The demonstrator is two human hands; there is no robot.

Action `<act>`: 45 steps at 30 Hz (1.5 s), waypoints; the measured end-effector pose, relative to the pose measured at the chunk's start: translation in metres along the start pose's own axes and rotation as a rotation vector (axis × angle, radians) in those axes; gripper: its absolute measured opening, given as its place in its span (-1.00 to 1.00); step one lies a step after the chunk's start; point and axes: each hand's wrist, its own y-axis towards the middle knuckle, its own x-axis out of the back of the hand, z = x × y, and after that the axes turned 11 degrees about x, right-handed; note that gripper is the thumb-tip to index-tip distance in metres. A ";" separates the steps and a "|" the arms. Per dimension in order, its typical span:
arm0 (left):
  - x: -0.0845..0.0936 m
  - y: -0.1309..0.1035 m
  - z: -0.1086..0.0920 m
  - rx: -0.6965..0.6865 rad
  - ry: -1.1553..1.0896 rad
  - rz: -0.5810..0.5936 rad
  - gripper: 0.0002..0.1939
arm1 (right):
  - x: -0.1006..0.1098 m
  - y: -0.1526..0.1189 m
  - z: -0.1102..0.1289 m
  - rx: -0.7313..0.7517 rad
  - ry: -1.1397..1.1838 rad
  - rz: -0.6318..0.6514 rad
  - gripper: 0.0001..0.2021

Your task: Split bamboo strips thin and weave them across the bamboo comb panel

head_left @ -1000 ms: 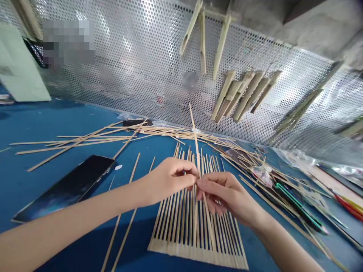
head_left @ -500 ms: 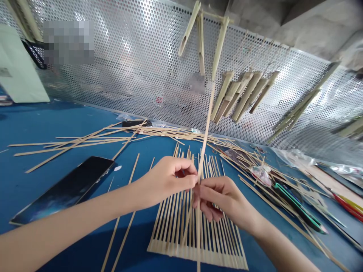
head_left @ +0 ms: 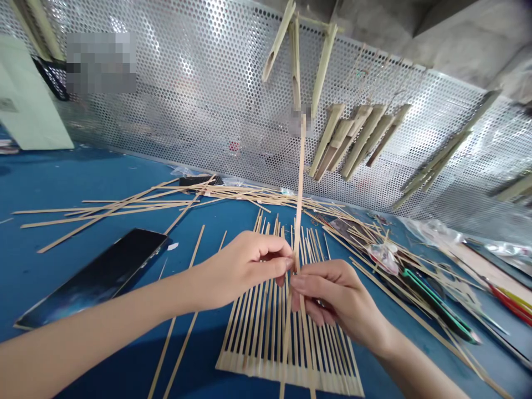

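Note:
A thin bamboo strip (head_left: 300,188) stands nearly upright in front of me, pinched by both hands. My left hand (head_left: 253,266) closes thumb and finger on its left side. Just below and to the right, my right hand (head_left: 328,288) grips it with thumb and curled fingers. Under my fingers two narrow lengths run downward and apart, one on the left and one on the right; the spot where they meet is partly hidden by my fingertips. Behind and below the hands lies a comb-like row of parallel bamboo slats (head_left: 249,332), joined along a solid near edge (head_left: 249,363).
A dark smartphone (head_left: 100,271) lies left on the blue table (head_left: 124,377), near two loose strips (head_left: 166,354). Piled strips (head_left: 249,192) stretch along the back. At right are a green-edged cutter (head_left: 440,305) and red-handled tool (head_left: 509,302). Perforated metal panel (head_left: 199,83) stands behind.
The strip's upper end has swung left and sits slightly lower. Below my hands, the two lengths have spread apart. Both hands have shifted slightly right.

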 end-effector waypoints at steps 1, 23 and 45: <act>0.000 0.000 -0.001 0.002 0.007 -0.008 -0.80 | 0.000 0.000 0.000 -0.003 0.012 0.000 -0.67; -0.004 0.005 0.004 -0.015 -0.051 -0.147 -0.87 | -0.003 0.003 -0.002 0.036 -0.055 0.005 -0.63; 0.002 0.008 -0.005 -0.002 -0.206 -0.233 -0.89 | -0.003 0.001 0.007 -0.068 -0.158 0.039 -0.60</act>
